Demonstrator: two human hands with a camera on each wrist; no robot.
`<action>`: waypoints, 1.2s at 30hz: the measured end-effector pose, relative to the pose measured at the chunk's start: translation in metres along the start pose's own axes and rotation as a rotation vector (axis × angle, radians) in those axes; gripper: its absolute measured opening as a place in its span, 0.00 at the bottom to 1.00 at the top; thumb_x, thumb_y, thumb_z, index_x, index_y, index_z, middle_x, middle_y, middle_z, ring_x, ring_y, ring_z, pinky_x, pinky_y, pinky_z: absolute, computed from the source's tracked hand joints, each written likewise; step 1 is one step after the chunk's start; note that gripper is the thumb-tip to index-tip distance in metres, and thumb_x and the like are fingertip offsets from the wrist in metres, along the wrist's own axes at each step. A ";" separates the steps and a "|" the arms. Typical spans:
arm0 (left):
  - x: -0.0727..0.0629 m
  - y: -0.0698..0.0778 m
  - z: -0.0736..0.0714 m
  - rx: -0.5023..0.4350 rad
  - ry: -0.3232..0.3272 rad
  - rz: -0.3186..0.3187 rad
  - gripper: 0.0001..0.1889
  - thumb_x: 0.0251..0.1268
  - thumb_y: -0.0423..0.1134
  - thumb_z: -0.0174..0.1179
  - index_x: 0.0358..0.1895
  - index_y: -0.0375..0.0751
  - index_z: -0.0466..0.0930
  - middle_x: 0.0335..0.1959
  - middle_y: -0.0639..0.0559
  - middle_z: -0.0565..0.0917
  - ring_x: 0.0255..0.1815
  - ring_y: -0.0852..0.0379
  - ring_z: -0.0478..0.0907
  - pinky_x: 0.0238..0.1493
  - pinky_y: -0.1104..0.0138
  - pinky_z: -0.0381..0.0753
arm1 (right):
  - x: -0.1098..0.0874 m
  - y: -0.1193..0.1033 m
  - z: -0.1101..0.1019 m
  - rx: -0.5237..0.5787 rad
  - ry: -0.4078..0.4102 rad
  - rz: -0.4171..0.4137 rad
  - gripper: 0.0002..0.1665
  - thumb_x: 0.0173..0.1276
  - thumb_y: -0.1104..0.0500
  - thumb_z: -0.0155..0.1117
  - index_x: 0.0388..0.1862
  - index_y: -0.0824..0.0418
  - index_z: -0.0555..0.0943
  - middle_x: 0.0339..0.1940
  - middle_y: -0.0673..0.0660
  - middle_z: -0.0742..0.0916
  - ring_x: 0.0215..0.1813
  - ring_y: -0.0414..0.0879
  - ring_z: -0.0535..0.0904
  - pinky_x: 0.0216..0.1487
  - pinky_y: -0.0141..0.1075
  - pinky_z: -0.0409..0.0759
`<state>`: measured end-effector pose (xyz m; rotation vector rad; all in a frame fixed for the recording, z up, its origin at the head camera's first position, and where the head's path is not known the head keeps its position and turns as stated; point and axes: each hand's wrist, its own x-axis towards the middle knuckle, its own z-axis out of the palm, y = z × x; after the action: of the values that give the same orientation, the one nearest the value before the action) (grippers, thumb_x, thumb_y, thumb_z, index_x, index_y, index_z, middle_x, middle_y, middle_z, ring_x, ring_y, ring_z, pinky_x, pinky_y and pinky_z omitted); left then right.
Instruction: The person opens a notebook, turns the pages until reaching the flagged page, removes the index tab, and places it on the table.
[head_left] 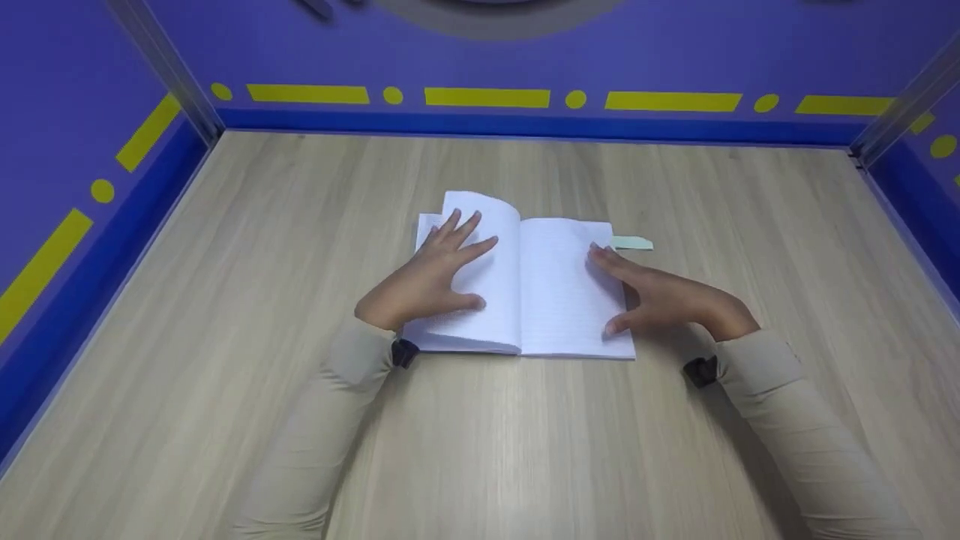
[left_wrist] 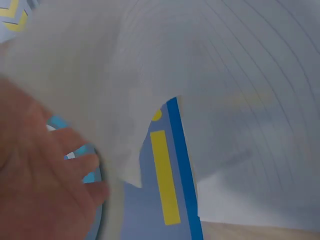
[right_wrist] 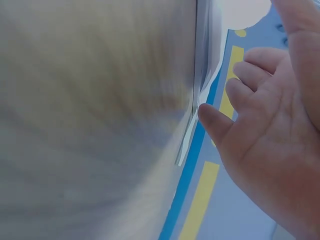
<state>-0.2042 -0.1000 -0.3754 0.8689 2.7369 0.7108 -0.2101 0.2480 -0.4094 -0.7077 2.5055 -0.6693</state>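
Wooden table [head_left: 465,450] beneath; left hand [head_left: 427,281] and right hand [head_left: 660,300] spread, ungripping, notebook [head_left: 559,300] between. Light pressure should avoid creases.

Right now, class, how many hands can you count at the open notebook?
2: the left hand is over the left side of the notebook; the right hand is at its right edge. No others show.

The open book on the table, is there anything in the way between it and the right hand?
Nothing that I can see. In the head view, the right hand is at the right edge of the open book, with fingers over the page. The pale green tab sticks out just beyond them, not in between.
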 end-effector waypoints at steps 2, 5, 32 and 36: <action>-0.001 -0.005 0.002 -0.004 -0.076 -0.017 0.45 0.56 0.45 0.69 0.75 0.49 0.55 0.80 0.49 0.41 0.80 0.48 0.29 0.78 0.52 0.32 | 0.001 -0.001 0.002 -0.011 -0.027 -0.007 0.70 0.50 0.39 0.74 0.79 0.54 0.39 0.81 0.54 0.43 0.81 0.52 0.35 0.77 0.53 0.43; -0.002 -0.014 0.006 -0.027 -0.171 -0.041 0.48 0.54 0.47 0.70 0.76 0.47 0.52 0.80 0.47 0.40 0.80 0.48 0.30 0.78 0.52 0.33 | 0.002 -0.003 0.004 -0.018 -0.061 -0.008 0.72 0.48 0.39 0.75 0.79 0.53 0.38 0.81 0.53 0.41 0.81 0.52 0.34 0.77 0.54 0.42; -0.008 -0.047 0.010 -0.187 -0.411 -0.153 0.54 0.48 0.38 0.73 0.77 0.45 0.46 0.79 0.50 0.32 0.79 0.49 0.26 0.78 0.54 0.36 | 0.002 -0.002 -0.001 -0.060 -0.212 -0.019 0.69 0.47 0.41 0.76 0.79 0.52 0.43 0.81 0.56 0.41 0.80 0.59 0.31 0.75 0.60 0.39; -0.007 -0.047 0.010 -0.189 -0.410 -0.155 0.55 0.47 0.38 0.74 0.77 0.45 0.46 0.79 0.49 0.32 0.79 0.49 0.26 0.78 0.54 0.35 | 0.002 -0.002 -0.002 -0.053 -0.220 -0.022 0.70 0.46 0.42 0.77 0.79 0.52 0.43 0.81 0.57 0.40 0.79 0.60 0.30 0.75 0.61 0.38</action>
<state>-0.2193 -0.1340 -0.4070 0.6653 2.3019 0.6627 -0.2121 0.2459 -0.4075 -0.7841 2.3235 -0.5049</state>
